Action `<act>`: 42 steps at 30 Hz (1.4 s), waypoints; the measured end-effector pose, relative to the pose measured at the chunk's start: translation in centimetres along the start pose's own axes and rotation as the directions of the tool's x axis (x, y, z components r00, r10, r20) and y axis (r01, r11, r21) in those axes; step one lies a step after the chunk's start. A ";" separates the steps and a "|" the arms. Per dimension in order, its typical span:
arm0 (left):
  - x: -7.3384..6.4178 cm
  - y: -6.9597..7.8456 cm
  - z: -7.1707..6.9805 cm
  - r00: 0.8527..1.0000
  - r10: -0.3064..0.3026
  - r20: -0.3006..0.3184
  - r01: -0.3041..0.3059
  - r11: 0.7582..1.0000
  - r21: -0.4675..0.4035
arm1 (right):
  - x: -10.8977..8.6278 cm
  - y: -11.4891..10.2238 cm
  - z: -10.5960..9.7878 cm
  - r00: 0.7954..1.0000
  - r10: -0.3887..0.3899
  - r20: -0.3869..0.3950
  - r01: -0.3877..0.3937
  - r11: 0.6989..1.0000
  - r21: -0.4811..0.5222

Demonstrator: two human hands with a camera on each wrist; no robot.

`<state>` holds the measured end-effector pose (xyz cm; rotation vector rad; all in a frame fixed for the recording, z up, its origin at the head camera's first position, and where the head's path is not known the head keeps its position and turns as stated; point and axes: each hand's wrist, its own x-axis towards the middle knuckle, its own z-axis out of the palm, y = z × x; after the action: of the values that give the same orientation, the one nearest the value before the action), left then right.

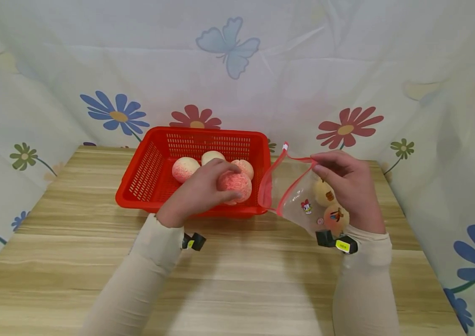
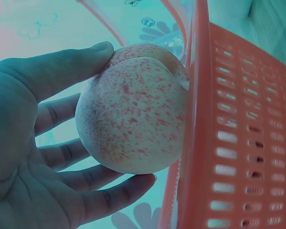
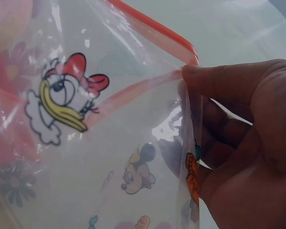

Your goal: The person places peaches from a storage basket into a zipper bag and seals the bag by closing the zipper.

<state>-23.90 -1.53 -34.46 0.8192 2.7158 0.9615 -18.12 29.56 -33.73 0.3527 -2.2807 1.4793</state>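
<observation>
My left hand [image 1: 203,186] grips a pink-speckled peach [image 1: 237,185] over the right part of a red plastic basket [image 1: 193,212]. In the left wrist view, thumb and fingers curl around that peach [image 2: 133,114] beside the basket's slotted wall [image 2: 229,143]. Three other peaches, such as the left one [image 1: 185,169], lie inside the basket. My right hand [image 1: 348,184] pinches the red-edged mouth of a clear zip bag [image 1: 300,205] printed with cartoon figures. The bag's mouth gapes toward the basket. Pale peaches [image 1: 324,193] show at the bag, partly behind my right hand.
All this stands on a wood-grain table [image 1: 237,280]. A white cloth with printed flowers and a butterfly [image 1: 229,46] hangs behind and at both sides. Small black devices [image 1: 194,241] sit at both wrists.
</observation>
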 end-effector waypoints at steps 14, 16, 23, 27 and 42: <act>0.4 1.3 1.0 0.997 0.063 -0.034 -0.064 0.998 -0.018 | 0.0 -0.2 -0.1 1.000 0.010 -0.005 -0.010 1.000 0.010; 0.5 1.5 1.1 0.997 0.064 -0.038 -0.065 0.997 -0.029 | 0.0 -0.3 -0.1 1.000 0.005 -0.005 -0.005 1.000 0.008; 0.7 2.0 1.6 0.995 0.085 -0.054 -0.089 0.994 -0.058 | 0.0 -0.3 0.0 1.000 0.000 0.002 0.000 1.000 -0.005; 0.8 2.3 2.0 0.994 0.091 -0.063 -0.095 0.993 -0.069 | 0.0 -0.3 0.0 1.000 0.003 0.006 -0.003 1.000 -0.006; 1.4 3.4 3.9 0.982 0.181 -0.057 -0.186 0.979 -0.088 | 0.0 -0.3 0.1 1.000 0.009 0.006 -0.009 1.000 -0.016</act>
<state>-22.37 3.57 -35.35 1.0563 2.6483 1.1491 -18.02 29.32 -33.47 0.3431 -2.3001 1.4651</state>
